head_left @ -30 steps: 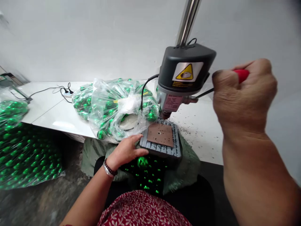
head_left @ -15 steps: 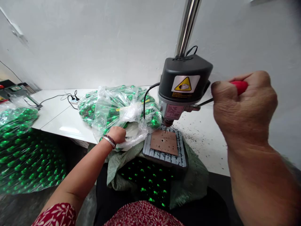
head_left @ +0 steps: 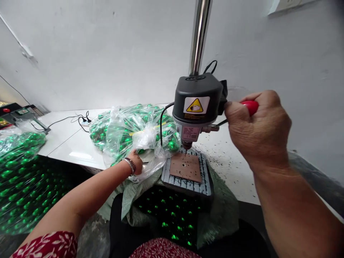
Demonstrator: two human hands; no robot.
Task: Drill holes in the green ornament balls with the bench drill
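Observation:
My right hand (head_left: pixel 259 130) is wrapped round the red knob (head_left: pixel 249 106) on the lever of a small bench drill press (head_left: pixel 197 98). Under its chuck the thin drill bit (head_left: pixel 186 152) points down at a brown square board (head_left: pixel 185 167) with a small hole. The board lies on the grooved metal base (head_left: pixel 206 186), strewn with dark shavings. At the mouth of a clear plastic bag (head_left: pixel 115 125) full of shiny green balls is my left hand (head_left: pixel 137 163), wearing bracelets. Its fingers are mostly hidden, and whatever they may hold does not show.
Another bag of green balls (head_left: pixel 24 179) stands at the left. More green balls (head_left: pixel 177 215) lie in a dark green woven sack (head_left: pixel 223 215) below the drill base. A power strip (head_left: pixel 85 123) and a grey device (head_left: pixel 20 113) sit on the white table (head_left: pixel 64 134). Shavings litter its right side.
The view has shifted, so the drill press appears further left and slightly lower. My right hand stays on the knob. My left hand has turned slightly at the bag's mouth.

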